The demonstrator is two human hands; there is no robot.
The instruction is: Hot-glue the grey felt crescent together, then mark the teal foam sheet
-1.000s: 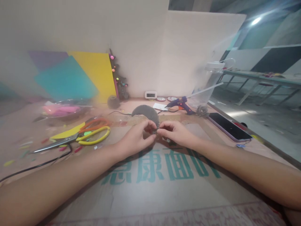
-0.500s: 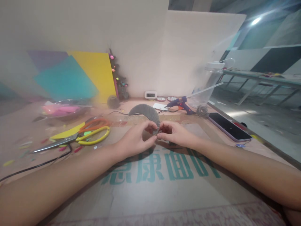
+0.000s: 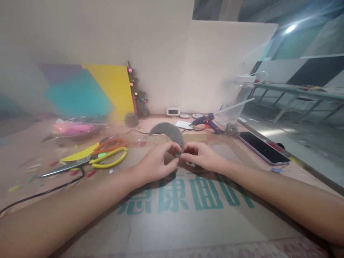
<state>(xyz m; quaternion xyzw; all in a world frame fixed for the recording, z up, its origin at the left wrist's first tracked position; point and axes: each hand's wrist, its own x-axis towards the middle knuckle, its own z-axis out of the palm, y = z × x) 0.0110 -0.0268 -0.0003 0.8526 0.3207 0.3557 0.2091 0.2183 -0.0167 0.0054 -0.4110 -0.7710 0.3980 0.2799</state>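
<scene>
A grey crescent shape (image 3: 168, 131), its surface looking like wound yarn, stands up between and beyond my hands, curving to the left. My left hand (image 3: 158, 162) pinches its lower right tip between thumb and fingers. Close against the same tip, my right hand (image 3: 201, 156) has its thumb and index finger pressed together; whatever lies between them is too small to make out. Both hands are just above the printed board with green characters (image 3: 172, 195).
Scissors with yellow handles (image 3: 109, 158) and orange-handled scissors (image 3: 110, 144) lie left among scraps. Behind are a blue glue gun (image 3: 208, 122), a small clock (image 3: 173, 111), and a plastic jug (image 3: 236, 100). A phone (image 3: 263, 147) lies right, a grey ball (image 3: 131, 119) back left.
The whole view has shifted slightly, so things appear a little lower. Both hands remain at the crescent's tip, with hardly any change in their grip.
</scene>
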